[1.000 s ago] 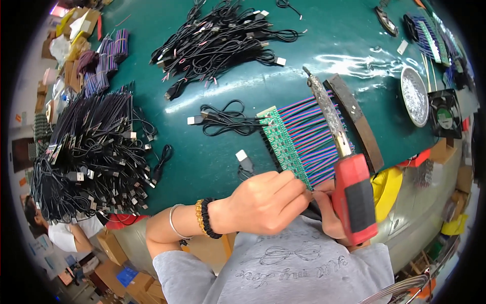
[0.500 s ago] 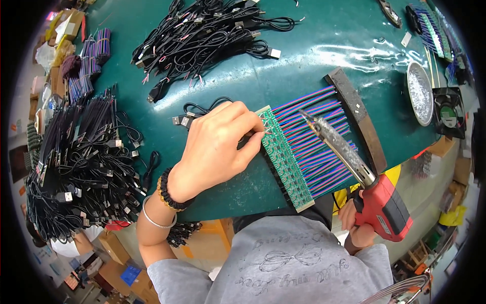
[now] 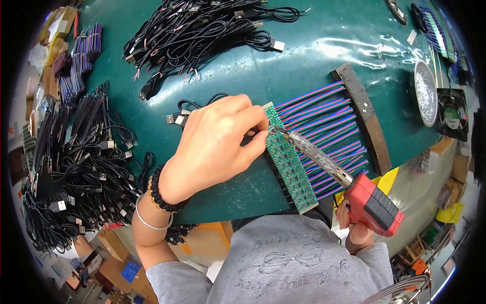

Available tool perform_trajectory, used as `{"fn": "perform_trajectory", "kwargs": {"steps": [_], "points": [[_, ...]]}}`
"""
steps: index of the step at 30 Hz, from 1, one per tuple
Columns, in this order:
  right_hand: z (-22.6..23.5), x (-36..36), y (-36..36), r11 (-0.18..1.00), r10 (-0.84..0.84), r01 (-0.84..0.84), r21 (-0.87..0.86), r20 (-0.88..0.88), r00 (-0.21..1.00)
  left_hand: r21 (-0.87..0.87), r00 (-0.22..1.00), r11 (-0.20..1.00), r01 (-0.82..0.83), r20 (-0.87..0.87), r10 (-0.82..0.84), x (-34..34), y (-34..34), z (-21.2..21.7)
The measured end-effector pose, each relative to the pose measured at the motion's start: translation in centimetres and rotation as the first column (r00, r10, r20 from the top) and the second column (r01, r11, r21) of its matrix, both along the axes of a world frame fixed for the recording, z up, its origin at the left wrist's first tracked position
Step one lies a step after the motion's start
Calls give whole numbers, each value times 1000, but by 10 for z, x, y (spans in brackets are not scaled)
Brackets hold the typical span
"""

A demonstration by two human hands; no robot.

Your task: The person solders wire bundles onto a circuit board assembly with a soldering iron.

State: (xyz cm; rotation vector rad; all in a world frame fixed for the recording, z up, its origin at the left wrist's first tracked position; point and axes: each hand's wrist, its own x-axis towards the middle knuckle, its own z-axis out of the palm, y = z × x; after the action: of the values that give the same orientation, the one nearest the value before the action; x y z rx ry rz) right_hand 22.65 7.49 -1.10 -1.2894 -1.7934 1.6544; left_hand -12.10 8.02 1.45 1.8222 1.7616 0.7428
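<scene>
A green circuit board panel (image 3: 292,169) lies on the table in front of me, with blue, red and black ribbon wires (image 3: 324,119) fanning from its right side. Thumb and forefinger of my left hand (image 3: 210,149) pinch thin wire ends (image 3: 272,129) at the panel's upper part. Behind that hand a black USB cable (image 3: 177,119) shows in part. My right hand (image 3: 348,219) is wrapped round the red handle of a soldering iron (image 3: 324,159). Its tip touches or nearly touches the panel beside my left fingertips.
A dark bar (image 3: 365,114) lies across the far ends of the ribbon wires. Heaps of black USB cables (image 3: 202,38) lie at the back and at the left (image 3: 76,172). To the right are a metal bowl (image 3: 426,93) of silvery bits and a small fan (image 3: 452,115).
The soldering iron has moved left and down, its tip going from above the ribbon wires to the panel by my left fingertips. My left hand keeps its pinch.
</scene>
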Motion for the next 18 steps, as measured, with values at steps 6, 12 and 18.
{"fn": "perform_trajectory", "kwargs": {"steps": [6, 12, 18], "points": [[-10, 3, 2, 998, -37, 27, -48, -230, 973, 7, 1000, 1000, -4, -12, 4, 0, -1, -1], [-6, -3, 3, 975, 5, 6, 222, -49, 999, 6, 999, 1000, -13, -29, 13, 1, -4, -2], [1, 1, 18, 960, 222, -198, 196, -106, 969, 0, 1000, 1000, -6, -19, 6, -1, -3, 0]]}}
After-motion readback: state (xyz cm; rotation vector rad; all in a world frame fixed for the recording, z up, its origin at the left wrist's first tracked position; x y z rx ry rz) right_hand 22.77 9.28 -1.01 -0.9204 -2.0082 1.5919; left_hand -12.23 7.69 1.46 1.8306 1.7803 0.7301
